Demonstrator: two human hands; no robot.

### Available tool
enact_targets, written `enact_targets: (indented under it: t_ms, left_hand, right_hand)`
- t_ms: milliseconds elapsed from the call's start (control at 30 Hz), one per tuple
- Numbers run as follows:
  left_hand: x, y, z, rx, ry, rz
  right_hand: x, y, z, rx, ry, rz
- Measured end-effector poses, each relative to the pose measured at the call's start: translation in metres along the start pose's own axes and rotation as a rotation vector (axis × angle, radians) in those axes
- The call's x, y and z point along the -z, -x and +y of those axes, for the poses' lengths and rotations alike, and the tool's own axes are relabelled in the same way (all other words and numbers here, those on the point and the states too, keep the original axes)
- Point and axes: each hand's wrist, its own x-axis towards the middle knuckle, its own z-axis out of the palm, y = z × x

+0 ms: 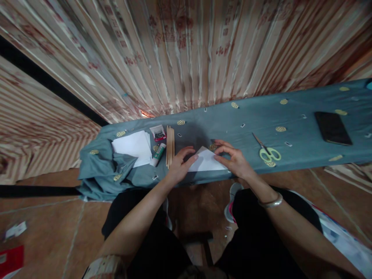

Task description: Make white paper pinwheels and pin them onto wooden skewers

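A white sheet of paper [207, 162], folded to a triangular point at its far side, lies near the front edge of the cloth-covered bench. My left hand [180, 164] is at its left slope, fingers curled and thumb on the paper. At the right slope, my right hand [234, 158] has its thumb against the paper and its fingers bent above it. The undersides of both hands are hidden. Just left of my left hand lies a row of thin wooden sticks [170, 145]. Green-handled scissors [269, 152] rest to the right of my right hand.
A glue stick [158, 155], an opened small box [158, 133] of dark bits and a stack of white paper [135, 147] lie on the left. A black phone [333, 128] lies far right on the blue-grey cloth [232, 120]. A striped curtain [186, 58] hangs behind.
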Motion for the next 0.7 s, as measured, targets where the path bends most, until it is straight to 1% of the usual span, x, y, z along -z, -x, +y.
enact_targets:
  t_ms: [67,133,233,300,367,433,467,500,567,667,700]
  left_hand:
    - [0.004,-0.006,0.002,0.104,0.068,0.007]
    - [0.009,-0.012,0.004,0.193,0.091,0.025]
    - [0.011,-0.019,0.007,0.25,0.195,0.036]
    - [0.01,-0.022,0.01,0.304,0.343,-0.044]
    - [0.007,-0.022,0.013,0.378,0.488,-0.181]
    - [0.006,-0.022,0.015,0.417,0.572,-0.294]
    - [0.005,-0.022,0.016,0.411,0.59,-0.319]
    - [0.006,-0.022,0.016,0.4,0.597,-0.32]
    - [0.008,-0.023,0.015,0.388,0.59,-0.263]
    - [0.012,-0.027,0.013,0.398,0.593,-0.093]
    - [0.014,-0.029,0.013,0.398,0.605,-0.035]
  right_hand:
    - [0.007,0.001,-0.009,0.031,-0.029,0.03]
    - [0.014,0.003,-0.02,0.058,-0.039,0.065]
    - [0.022,0.006,-0.033,0.098,-0.035,0.105]
    - [0.027,0.008,-0.04,0.124,-0.037,0.117]
    - [0.03,0.01,-0.045,0.14,-0.037,0.122]
    - [0.032,0.012,-0.049,0.148,-0.028,0.128]
    - [0.033,0.012,-0.049,0.151,-0.018,0.129]
    - [0.035,0.013,-0.049,0.154,-0.005,0.129]
    - [0.041,0.012,-0.042,0.145,0.041,0.143]
    - [0.06,0.01,-0.019,0.072,0.2,0.232]
    - [0.068,0.01,-0.008,0.032,0.289,0.291]
